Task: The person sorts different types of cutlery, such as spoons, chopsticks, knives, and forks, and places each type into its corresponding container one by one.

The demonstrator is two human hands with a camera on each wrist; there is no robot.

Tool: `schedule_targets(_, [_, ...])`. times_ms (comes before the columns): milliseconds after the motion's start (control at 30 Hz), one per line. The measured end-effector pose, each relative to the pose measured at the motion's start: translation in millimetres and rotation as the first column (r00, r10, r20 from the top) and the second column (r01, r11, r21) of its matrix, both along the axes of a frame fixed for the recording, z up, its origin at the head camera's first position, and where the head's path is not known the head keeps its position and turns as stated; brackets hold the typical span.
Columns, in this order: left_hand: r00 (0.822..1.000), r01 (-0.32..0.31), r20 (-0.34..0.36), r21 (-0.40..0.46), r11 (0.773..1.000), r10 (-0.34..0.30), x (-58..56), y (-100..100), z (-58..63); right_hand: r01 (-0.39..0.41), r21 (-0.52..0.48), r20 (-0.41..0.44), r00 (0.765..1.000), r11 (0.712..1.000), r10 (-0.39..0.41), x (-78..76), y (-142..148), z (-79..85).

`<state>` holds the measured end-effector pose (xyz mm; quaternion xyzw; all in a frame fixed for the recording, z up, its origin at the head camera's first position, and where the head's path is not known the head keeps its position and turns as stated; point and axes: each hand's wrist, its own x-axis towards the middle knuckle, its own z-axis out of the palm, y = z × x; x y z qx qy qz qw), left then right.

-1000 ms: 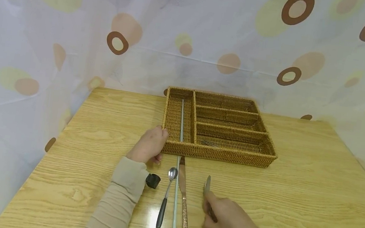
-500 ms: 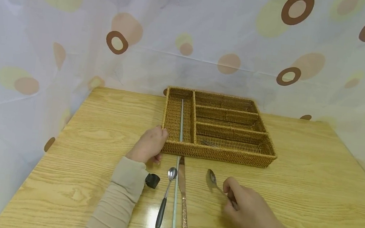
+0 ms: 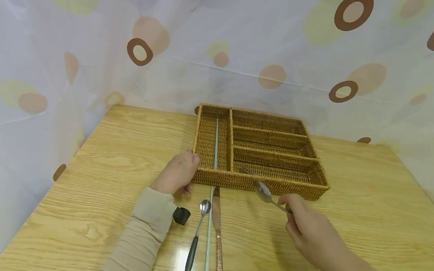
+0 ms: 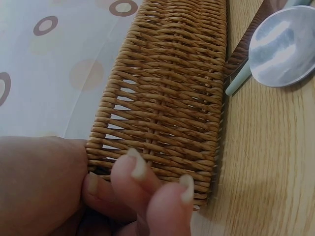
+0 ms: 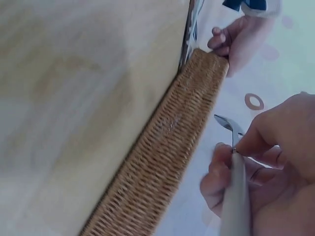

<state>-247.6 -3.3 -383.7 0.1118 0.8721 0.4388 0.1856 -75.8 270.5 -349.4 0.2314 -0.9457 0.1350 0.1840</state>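
At the front left corner of a wicker cutlery tray (image 3: 235, 181), my left hand (image 3: 177, 172) grips the rim; in the left wrist view its fingertips (image 4: 135, 169) curl by the woven wall. My right hand (image 3: 316, 233) pinches a metal spoon (image 3: 263, 192) by its handle, the bowl hanging by the tray's front wall. The right wrist view shows this spoon's pale handle (image 5: 237, 191) between thumb and fingers. A fork (image 3: 248, 171) partly shows in the front right compartment. Inside the long left compartment lies a pale green chopstick (image 3: 216, 142).
On the table before the tray lie a small black-handled spoon (image 3: 192, 252), another pale green chopstick (image 3: 208, 254) and a copper-coloured knife (image 3: 219, 253), side by side. Patterned cloth (image 3: 254, 31) hangs behind the table and along its sides.
My right hand has lifted the spoon from the table and carried it forward and right, up to the tray's front wall. The left hand stays at the tray's corner.
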Motion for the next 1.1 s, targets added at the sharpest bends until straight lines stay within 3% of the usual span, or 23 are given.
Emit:
schedule_targets(267, [1.0,0.006,0.006,-0.002,1.0,-0.006,-0.9,0.0,0.1,0.031,0.078,-0.004,1.0,0.997,-0.03,-18.7,11.3,20.5])
schedule_targets(600, [1.0,0.001,0.003,-0.011,1.0,-0.001,-1.1,0.4,-0.9,0.059,0.138,-0.038,0.998,0.989,-0.054,-60.6,28.1,36.3])
schedule_targets(733, [1.0,-0.001,0.0,-0.012,1.0,0.001,-0.3,0.6,-1.2,0.102,0.141,0.109,0.987,0.985,-0.118,-78.0,31.7,42.9])
schedule_targets(900, [1.0,-0.008,-0.002,-0.002,1.0,0.008,0.1,0.6,-0.5,0.159,0.136,0.335,0.922,0.978,-0.196,-100.5,33.2,52.5])
schedule_targets(1000, [1.0,-0.007,-0.002,-0.002,1.0,0.007,-0.1,0.2,0.0,0.163,0.139,0.396,0.895,0.977,-0.206,-115.1,35.1,55.1])
schedule_targets(1100, [1.0,-0.012,0.003,0.003,1.0,0.012,0.1,0.1,0.4,0.158,0.148,0.415,0.886,0.976,-0.207,-129.7,38.1,55.7])
